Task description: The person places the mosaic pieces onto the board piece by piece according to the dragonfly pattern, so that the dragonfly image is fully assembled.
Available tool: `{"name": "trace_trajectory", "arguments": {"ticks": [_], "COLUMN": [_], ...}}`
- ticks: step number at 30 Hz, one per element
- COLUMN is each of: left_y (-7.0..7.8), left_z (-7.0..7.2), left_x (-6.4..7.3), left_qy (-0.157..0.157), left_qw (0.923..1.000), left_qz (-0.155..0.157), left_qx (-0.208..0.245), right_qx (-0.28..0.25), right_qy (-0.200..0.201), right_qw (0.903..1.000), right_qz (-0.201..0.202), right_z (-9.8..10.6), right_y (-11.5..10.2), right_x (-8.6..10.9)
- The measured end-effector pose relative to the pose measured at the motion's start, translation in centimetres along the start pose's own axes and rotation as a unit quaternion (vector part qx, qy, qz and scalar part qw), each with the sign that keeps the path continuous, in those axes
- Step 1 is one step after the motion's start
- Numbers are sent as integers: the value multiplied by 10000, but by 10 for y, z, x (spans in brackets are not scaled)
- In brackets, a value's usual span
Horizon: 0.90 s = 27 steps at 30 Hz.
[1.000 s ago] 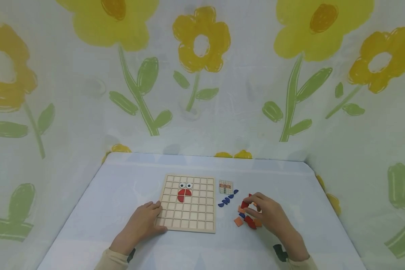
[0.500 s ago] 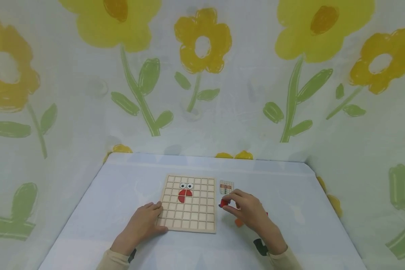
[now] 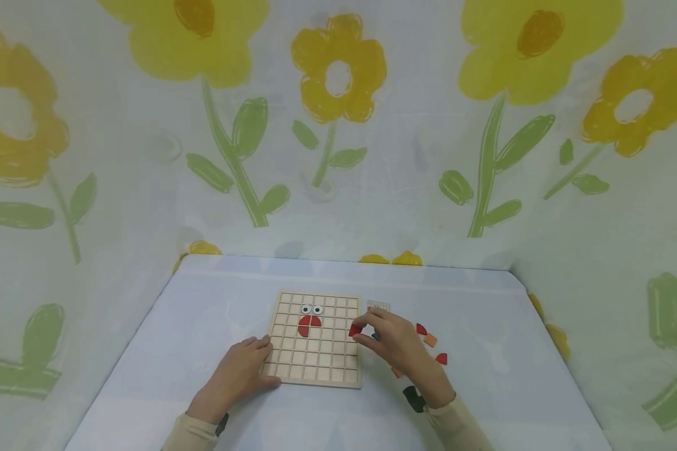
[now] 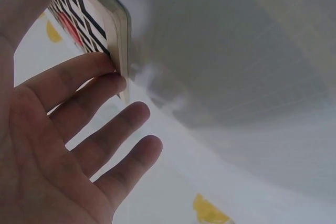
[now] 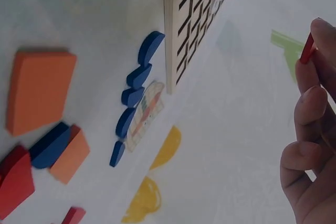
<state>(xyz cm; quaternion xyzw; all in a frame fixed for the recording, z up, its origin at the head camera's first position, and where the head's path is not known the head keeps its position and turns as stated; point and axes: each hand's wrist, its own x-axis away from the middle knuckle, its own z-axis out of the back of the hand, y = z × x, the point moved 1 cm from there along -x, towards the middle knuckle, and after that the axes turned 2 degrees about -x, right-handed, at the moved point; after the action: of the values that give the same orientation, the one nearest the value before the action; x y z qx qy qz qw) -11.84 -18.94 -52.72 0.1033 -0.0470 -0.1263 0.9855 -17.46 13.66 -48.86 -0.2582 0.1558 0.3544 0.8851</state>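
Note:
A pale wooden grid board [image 3: 318, 360] lies on the table, bearing two round eye pieces [image 3: 306, 309] and several red quarter-circle pieces [image 3: 304, 321] in neighbouring cells. My left hand [image 3: 234, 369] rests against the board's left edge; in the left wrist view two fingertips touch the rim and the other fingers extend loosely. Over the board's right edge, my right hand [image 3: 396, 341] pinches a red quarter-circle piece [image 3: 353, 330] between thumb and forefinger. That piece appears as a thin red edge in the right wrist view, raised off the surface.
Right of the board, a row of blue half-circle pieces [image 5: 138, 76] lies beside a small pattern card [image 3: 378, 305], partly hidden by the right hand. Orange squares [image 5: 42, 90], another blue piece [image 5: 50, 145] and loose red pieces [image 3: 442, 358] are scattered farther right. A flower-printed cloth surrounds the table.
My right hand has moved left from the loose pieces to the board's right edge, carrying the red quarter-circle piece. The left hand stays at the board's left edge.

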Motion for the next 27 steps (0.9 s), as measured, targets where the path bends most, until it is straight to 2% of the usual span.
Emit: {"name": "trace_trajectory", "arguments": {"ticks": [3,11,18,27], "left_y": [0,-1,-1,0], "left_z": [-2,-2,-3,0], "left_x": [-1,0,0,-1], "left_qy": [-8,-7,35,-7], "left_qw": [10000,10000,10000,10000], "left_qz": [-46,7,8,30], "left_qx": [-21,6,57,25], "right_qx": [24,14,90,272], "right_qy": [-137,-436,-541,-586], "right_qw": [9998,9989,9979,9977], "right_qz": [-140,-180,-331,-225], "right_z": [-5,-16,-20,-22], "right_y": [-2,-6,-5,-5], "right_x": [-6,-15,-15,-17]}}
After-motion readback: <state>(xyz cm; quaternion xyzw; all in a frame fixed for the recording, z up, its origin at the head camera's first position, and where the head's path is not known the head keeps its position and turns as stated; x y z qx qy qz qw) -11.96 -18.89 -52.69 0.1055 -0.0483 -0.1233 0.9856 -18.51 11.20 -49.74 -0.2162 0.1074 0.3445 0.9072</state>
